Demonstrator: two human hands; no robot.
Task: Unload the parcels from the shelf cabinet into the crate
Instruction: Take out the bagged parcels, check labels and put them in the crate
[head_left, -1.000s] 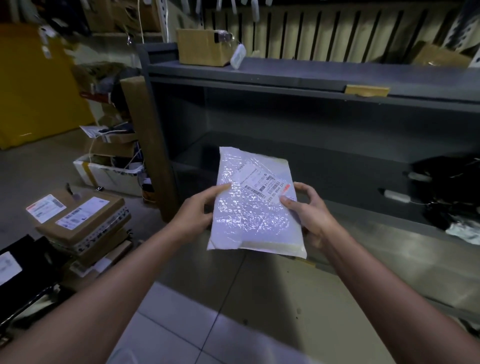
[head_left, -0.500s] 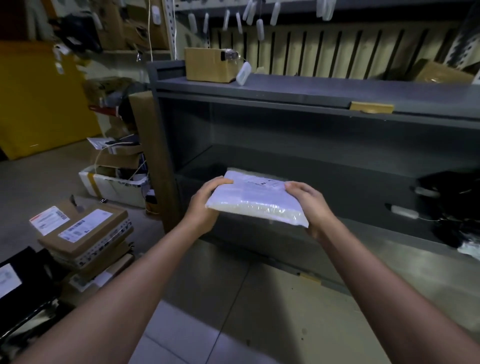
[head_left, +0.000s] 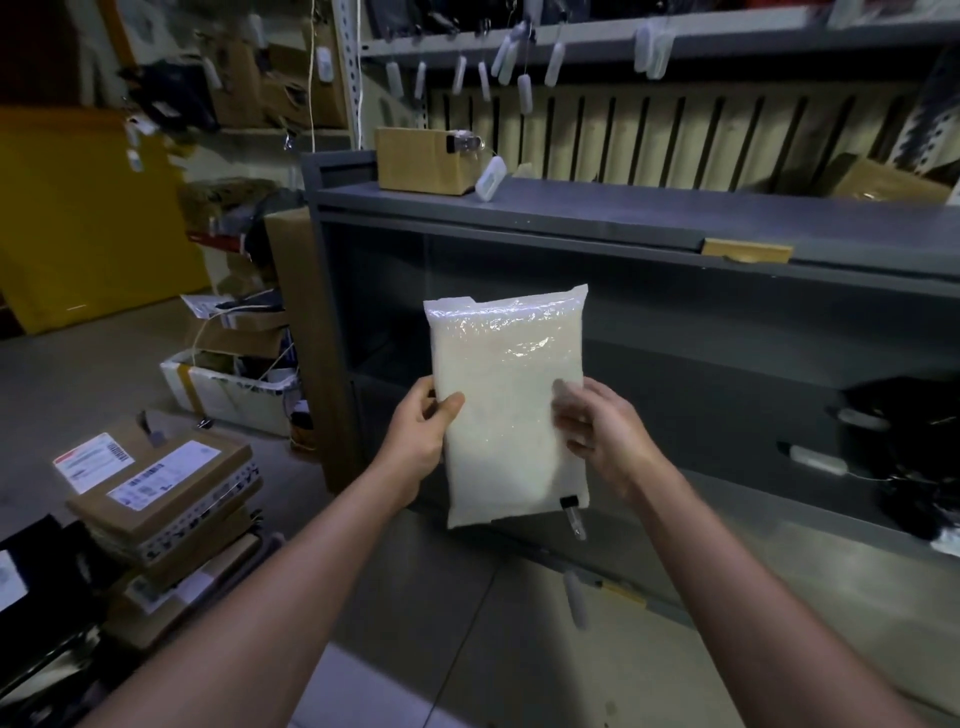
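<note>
Holding the parcel (head_left: 509, 395) upright in front of the shelf cabinet (head_left: 571, 208), the person has it in the air, clear of the shelves and between both hands. The left hand (head_left: 415, 441) grips its left edge, thumb on the near face. The right hand (head_left: 605, 436), slightly blurred, holds the right edge at about the same height. Both grips sit on the lower half, so the long axis runs straight up and the top stands free. No crate can be picked out for certain. A stack of cardboard boxes (head_left: 156, 488) stands on the floor to the left. Most likely the parcel must next swing away from the cabinet, with neither hand clearly nearer.
</note>
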